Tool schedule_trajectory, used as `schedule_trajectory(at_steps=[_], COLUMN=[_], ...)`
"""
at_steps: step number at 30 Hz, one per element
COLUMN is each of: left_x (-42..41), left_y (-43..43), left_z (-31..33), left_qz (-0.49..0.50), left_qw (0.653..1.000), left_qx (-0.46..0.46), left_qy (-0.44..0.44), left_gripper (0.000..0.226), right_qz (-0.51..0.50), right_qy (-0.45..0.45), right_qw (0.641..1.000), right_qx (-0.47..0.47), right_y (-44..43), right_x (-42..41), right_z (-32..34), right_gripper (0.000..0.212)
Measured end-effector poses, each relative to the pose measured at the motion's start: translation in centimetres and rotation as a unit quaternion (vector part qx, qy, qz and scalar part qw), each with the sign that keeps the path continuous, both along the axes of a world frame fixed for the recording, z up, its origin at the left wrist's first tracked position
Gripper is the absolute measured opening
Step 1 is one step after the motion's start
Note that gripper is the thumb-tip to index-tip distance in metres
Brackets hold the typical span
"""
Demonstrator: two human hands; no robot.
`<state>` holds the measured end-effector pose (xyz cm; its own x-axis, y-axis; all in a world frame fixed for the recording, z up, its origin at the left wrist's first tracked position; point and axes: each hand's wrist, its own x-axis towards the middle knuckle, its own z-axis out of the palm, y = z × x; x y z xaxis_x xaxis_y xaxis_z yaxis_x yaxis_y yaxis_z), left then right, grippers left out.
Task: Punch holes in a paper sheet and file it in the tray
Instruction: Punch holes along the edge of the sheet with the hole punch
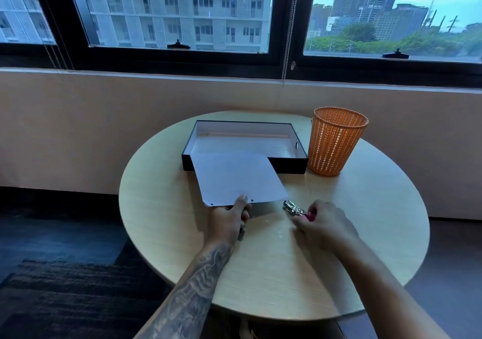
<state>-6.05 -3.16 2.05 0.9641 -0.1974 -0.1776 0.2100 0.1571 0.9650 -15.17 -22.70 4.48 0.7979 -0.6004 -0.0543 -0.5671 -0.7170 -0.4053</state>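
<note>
Left grip [232, 218] pinched on near edge of thin white paper sheet [237, 179], thumb on top, a small round hole either side. Right grip [323, 226] curled round shiny metal, pink-handled hole punch [293, 207], just beside sheet's corner. Beyond both grips, rectangular tray [287, 165], black outside, white inside, near wall partly hidden by sheet; orange mesh basket [335, 143] alongside. Round, pale wood-grain surface [260, 265] beneath.

A round, pale wood-grain table [365, 234] stands by a beige wall [78, 130] under a dark-framed window [182, 61]. An orange mesh wastebasket [336, 143] stands upright at the tabletop's far right. A bead chain [289, 38] hangs between panes — outside, a white apartment block [169, 7] and green trees [391, 41]. Dark carpet [65, 286] covers the floor.
</note>
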Motion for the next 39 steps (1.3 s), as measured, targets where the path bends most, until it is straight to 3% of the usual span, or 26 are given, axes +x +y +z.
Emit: schedule_trajectory(at_steps=[3, 6, 8, 10, 13, 16, 18, 24, 33, 39], left_x=[0.0, 0.0, -0.1, 0.0, -0.1, -0.2, -0.2, -0.9, -0.6, -0.8], left_y=[0.2, 0.4, 0.4, 0.5, 0.6, 0.7, 0.6, -0.4, -3.9, -4.5], left_z=[-0.1, -0.3, -0.4, -0.5, -0.4, -0.4, -0.5, 0.5, 0.8, 0.7], left_qz=[-0.007, -0.005, -0.004, -0.005, -0.008, -0.005, -0.004, -0.027, -0.066, -0.067], left_qw=[1.000, 1.000, 0.999, 0.998, 0.998, 0.998, 0.998, 0.997, 0.998, 0.997], left_qx=[-0.015, -0.031, -0.048, -0.061, -0.066, -0.066, -0.070, -0.060, 0.017, 0.029], left_qy=[0.004, -0.003, -0.003, 0.003, 0.000, -0.002, -0.003, -0.047, -0.012, -0.006], left_gripper=[0.034, 0.032, 0.031, 0.031, 0.032, 0.032, 0.034, 0.047, 0.039, 0.037], right_qz=[0.010, -0.001, -0.002, 0.009, -0.004, -0.014, -0.010, 0.008, 0.025, 0.028], right_qy=[0.027, -0.007, -0.079, -0.132, -0.130, -0.139, -0.157, -0.183, -0.178, -0.181], right_qw=[0.997, 0.999, 0.993, 0.961, 0.909, 0.862, 0.849, 0.834, 0.831, 0.840], right_qx=[-0.067, -0.033, 0.085, 0.243, 0.395, 0.488, 0.504, 0.520, 0.526, 0.511], right_y=[0.3, 0.3, 0.5, 1.0, 1.6, 1.8, 1.7, 2.0, 2.6, 2.8], right_x=[0.2, 1.0, 1.5, 2.0, 2.9, 3.8, 4.1, 3.8, 3.9, 3.4], right_z=[-0.1, 0.5, 1.6, 3.0, 3.8, 3.3, 2.8, 2.3, 2.2, 2.1], right_gripper=[0.047, 0.060, 0.051, 0.044, 0.040, 0.026, 0.011, 0.011, 0.003, 0.010])
